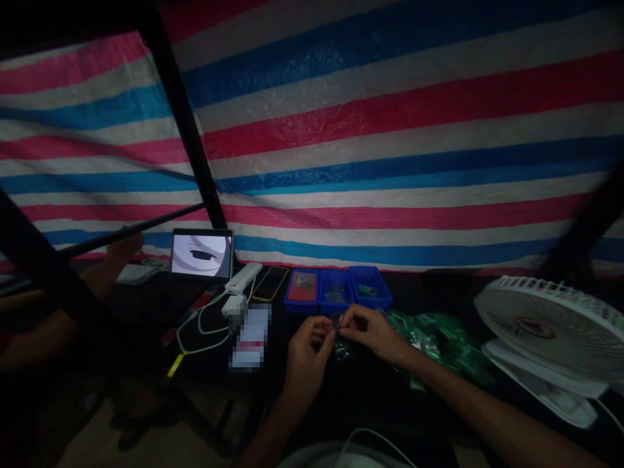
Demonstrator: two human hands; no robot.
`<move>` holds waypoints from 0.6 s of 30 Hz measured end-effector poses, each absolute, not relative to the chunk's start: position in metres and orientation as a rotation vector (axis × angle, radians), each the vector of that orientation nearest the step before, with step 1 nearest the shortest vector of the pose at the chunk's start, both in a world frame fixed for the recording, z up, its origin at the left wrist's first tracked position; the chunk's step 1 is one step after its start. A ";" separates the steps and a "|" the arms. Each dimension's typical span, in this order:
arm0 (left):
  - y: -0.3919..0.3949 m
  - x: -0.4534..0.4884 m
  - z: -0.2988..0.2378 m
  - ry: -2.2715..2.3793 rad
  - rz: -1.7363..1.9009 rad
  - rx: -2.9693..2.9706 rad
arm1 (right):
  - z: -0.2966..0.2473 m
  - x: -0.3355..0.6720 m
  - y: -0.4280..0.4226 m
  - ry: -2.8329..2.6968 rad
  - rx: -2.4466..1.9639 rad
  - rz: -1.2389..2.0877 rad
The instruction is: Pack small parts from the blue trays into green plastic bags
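Observation:
My left hand [308, 356] and my right hand [368, 333] meet over a black tabletop [292, 377]. Their fingertips pinch a small dark part [336, 323] between them, too small and dim to identify. Just below it lies a small clear bag of dark pieces [342, 349]. To the right of my right hand is a heap of green circuit boards in shiny wrapping [429, 341]. Several blue trays [336, 290] with small parts stand just beyond my hands.
A tablet [201, 253] and a phone [270, 283] lie at the back left among white cables and a white charger [242, 277]. A white fan [550, 331] stands at the right. A co-worker's arm [121, 250] shows at the left, behind a black frame bar [185, 123].

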State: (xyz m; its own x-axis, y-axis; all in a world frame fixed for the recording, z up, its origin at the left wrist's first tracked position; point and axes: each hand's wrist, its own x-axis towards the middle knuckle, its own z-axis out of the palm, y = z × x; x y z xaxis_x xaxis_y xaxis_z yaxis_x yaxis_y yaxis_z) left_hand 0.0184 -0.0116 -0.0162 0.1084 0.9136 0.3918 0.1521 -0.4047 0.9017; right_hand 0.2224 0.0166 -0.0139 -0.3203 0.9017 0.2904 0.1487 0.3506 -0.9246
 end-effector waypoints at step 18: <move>-0.010 0.016 -0.022 1.173 1.365 1.694 | -0.004 0.224 0.013 -1.795 -0.907 0.873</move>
